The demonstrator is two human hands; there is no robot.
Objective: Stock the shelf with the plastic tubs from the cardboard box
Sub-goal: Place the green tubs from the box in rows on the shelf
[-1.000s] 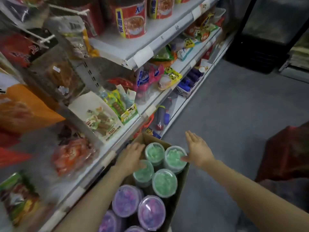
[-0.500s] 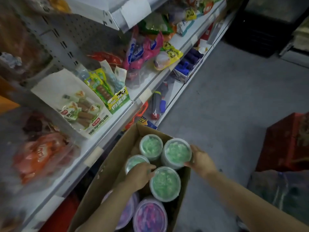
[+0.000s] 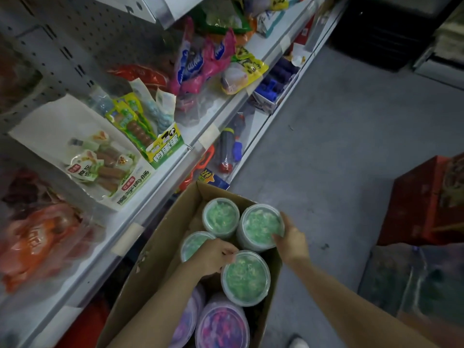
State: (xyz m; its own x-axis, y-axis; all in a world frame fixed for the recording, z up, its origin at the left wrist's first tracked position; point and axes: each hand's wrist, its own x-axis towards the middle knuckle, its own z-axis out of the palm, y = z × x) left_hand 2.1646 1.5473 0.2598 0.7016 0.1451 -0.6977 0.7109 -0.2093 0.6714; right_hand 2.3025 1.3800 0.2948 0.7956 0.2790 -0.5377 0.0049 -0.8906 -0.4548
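Both hands have dropped into the cardboard box (image 3: 140, 262): left hand (image 3: 213, 256) grips the near green tub (image 3: 245, 278), right hand (image 3: 292, 241) the far green tub (image 3: 261, 226). Rigid, smooth, probably light; hold below the lid rim.

Single head view, looking steeply down, close over cardboard box (image 3: 160, 249); shelf (image 3: 200, 131) runs along left, edges possibly lens-bent.

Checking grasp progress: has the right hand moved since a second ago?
Yes. The right hand came down onto the far green tub at the cardboard box rim.
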